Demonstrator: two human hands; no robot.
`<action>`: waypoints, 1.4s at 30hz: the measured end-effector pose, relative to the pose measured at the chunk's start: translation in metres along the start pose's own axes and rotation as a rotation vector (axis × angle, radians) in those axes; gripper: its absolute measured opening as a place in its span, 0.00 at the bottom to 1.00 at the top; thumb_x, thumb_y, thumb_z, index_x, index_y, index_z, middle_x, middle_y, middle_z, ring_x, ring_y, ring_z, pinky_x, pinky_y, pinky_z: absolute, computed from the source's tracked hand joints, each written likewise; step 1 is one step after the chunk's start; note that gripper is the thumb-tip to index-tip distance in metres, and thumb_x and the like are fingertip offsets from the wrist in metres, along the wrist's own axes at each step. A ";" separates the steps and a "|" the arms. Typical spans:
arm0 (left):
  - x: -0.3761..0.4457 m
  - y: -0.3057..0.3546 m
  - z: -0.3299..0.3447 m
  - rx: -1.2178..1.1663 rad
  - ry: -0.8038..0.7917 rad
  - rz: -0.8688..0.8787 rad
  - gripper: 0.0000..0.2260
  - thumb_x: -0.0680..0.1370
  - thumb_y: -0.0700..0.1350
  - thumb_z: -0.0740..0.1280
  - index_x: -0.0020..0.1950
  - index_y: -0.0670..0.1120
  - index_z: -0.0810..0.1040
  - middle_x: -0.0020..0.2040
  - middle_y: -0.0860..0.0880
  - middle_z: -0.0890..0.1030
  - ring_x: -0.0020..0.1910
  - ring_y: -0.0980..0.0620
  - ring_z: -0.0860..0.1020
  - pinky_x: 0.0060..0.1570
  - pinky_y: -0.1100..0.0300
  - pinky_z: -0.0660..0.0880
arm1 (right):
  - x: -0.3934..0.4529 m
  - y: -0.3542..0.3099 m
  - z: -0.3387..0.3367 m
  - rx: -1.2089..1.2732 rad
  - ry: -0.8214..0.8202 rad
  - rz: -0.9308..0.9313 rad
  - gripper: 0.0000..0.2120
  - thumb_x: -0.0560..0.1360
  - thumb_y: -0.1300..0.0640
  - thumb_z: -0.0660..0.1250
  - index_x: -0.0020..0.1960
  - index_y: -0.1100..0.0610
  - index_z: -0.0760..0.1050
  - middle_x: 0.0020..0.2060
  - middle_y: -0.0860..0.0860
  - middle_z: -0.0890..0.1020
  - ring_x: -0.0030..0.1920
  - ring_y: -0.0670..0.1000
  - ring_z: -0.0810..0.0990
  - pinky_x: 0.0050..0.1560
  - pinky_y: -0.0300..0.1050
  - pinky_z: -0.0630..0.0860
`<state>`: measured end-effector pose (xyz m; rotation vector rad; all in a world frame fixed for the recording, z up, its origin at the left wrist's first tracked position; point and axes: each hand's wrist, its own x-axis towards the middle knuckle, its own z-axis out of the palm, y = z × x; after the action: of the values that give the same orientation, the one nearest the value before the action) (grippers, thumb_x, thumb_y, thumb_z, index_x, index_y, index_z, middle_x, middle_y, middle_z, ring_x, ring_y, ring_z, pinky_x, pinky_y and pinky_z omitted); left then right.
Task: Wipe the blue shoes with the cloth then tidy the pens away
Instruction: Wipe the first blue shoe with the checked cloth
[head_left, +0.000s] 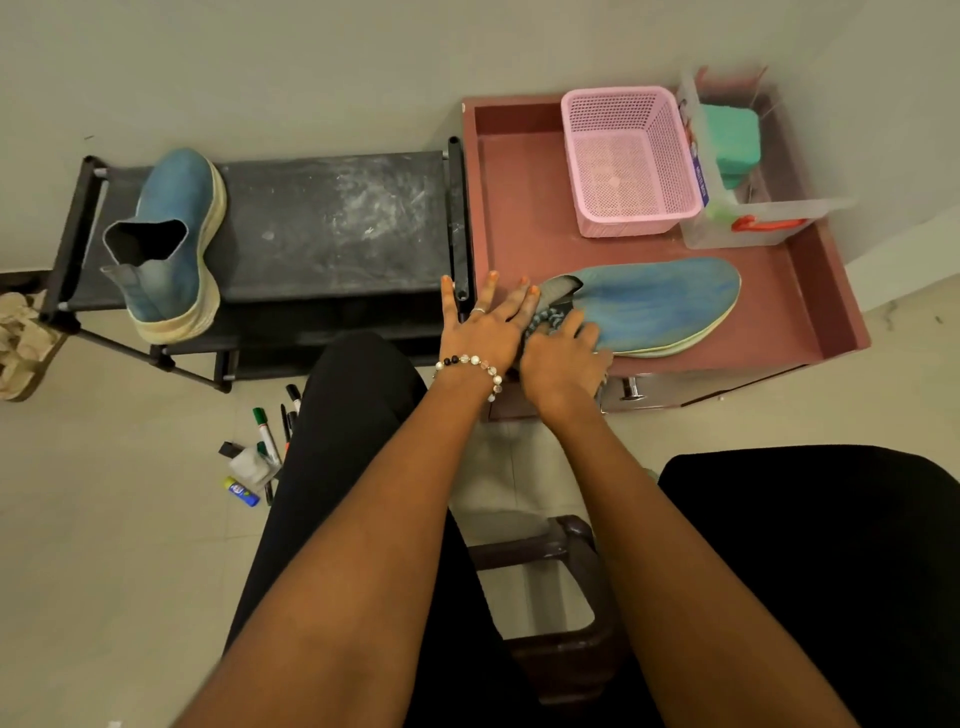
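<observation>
The right hand (563, 358) grips the cloth (545, 321), pressing it against the heel end of 1 blue shoe (660, 304). The left hand (485, 322) lies flat, fingers spread, beside the heel, apparently bracing the shoe on the red desk (519, 208). The second blue shoe (171, 234) stands on the black rack (332, 218). The pens (270, 441) lie scattered on the floor, while the pink basket (628, 161) likely awaits them.
</observation>
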<state>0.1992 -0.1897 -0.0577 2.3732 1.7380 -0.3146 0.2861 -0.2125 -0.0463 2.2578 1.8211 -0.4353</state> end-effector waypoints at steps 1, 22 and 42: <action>-0.001 0.001 0.000 0.007 -0.006 0.000 0.27 0.83 0.40 0.50 0.78 0.55 0.43 0.78 0.59 0.45 0.77 0.47 0.42 0.61 0.31 0.29 | -0.009 0.005 0.000 -0.022 -0.009 -0.024 0.17 0.80 0.56 0.54 0.66 0.57 0.70 0.66 0.60 0.62 0.65 0.62 0.62 0.59 0.59 0.67; -0.004 0.007 -0.004 0.008 0.002 -0.027 0.27 0.83 0.40 0.50 0.78 0.54 0.43 0.79 0.57 0.45 0.77 0.44 0.41 0.64 0.33 0.30 | 0.004 0.012 -0.005 -0.115 -0.017 -0.065 0.17 0.79 0.56 0.55 0.65 0.57 0.72 0.64 0.60 0.65 0.63 0.61 0.64 0.58 0.56 0.67; -0.005 0.010 -0.003 0.024 0.046 -0.066 0.29 0.82 0.36 0.50 0.78 0.53 0.42 0.79 0.57 0.46 0.77 0.44 0.40 0.61 0.34 0.27 | 0.001 0.039 -0.010 -0.197 0.030 -0.090 0.15 0.79 0.57 0.54 0.62 0.55 0.74 0.62 0.58 0.67 0.63 0.61 0.65 0.57 0.55 0.66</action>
<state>0.2077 -0.1966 -0.0534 2.3619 1.8459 -0.2942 0.3250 -0.2167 -0.0383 2.0689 1.8947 -0.2258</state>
